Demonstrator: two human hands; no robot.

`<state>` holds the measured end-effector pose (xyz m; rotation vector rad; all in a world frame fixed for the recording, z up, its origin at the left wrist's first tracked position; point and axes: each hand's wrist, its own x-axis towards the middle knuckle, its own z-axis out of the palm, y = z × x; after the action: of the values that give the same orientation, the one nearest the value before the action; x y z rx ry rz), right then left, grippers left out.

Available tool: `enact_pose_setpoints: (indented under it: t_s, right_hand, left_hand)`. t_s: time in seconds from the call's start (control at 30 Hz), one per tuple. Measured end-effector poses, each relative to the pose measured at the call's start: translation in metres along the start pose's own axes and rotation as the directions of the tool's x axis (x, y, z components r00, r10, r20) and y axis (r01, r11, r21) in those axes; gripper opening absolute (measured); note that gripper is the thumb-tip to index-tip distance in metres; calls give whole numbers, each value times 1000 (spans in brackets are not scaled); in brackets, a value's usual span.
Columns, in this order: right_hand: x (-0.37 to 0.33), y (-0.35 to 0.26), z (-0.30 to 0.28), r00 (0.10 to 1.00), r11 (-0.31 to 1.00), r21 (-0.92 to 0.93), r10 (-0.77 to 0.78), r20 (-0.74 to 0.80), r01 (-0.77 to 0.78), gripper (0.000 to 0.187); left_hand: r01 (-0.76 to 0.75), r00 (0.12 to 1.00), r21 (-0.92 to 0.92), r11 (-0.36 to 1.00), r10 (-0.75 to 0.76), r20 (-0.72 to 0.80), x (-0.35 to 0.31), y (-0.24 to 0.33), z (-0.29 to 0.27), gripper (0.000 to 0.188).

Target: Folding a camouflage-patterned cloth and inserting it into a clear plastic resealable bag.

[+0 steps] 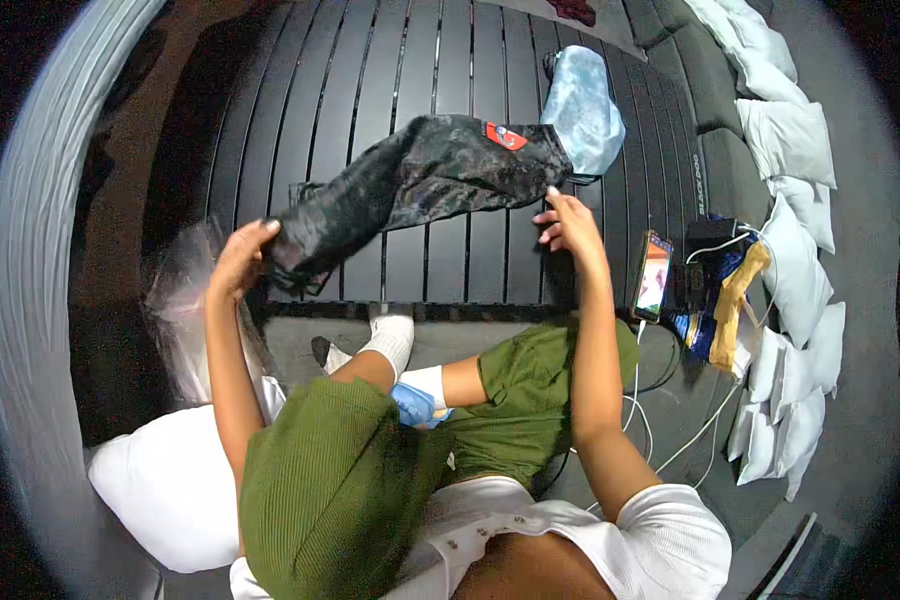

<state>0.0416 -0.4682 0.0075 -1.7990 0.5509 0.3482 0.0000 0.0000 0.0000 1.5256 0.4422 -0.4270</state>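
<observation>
Dark mottled trousers [448, 168] with a red label near one end stretch across the black slatted table. My left hand [240, 262] is closed on their left end, which is raised and blurred. At the right end, my right hand [573, 228] has its fingers apart, with the thumb tip at the lower corner of the fabric. Just beyond that corner lies a light-blue tie-dye folded cloth item [582, 100], partly under or against the trousers' right end.
The slatted table [470, 270] spans the space ahead. A lit phone [654, 278] leans at its right front edge, near cables and a black box [715, 236]. Clear plastic packaging [195, 310] and a white pillow [175, 485] lie left; several white cushions [798, 240] line the right.
</observation>
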Motion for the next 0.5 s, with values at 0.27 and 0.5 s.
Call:
enact_pose_setpoints:
  t_s: [0.27,0.5]
  right_hand:
    - [31,4,13,934,970,-89,-241,-263,226,27]
    - [33,-10,-25,925,495,814,-359,-127,304,11]
  left_hand:
    - [117,983,312,943,-154,96,-1,4,25,39]
    - [-28,997,-305,952,4,-79,-25,51,-2,43]
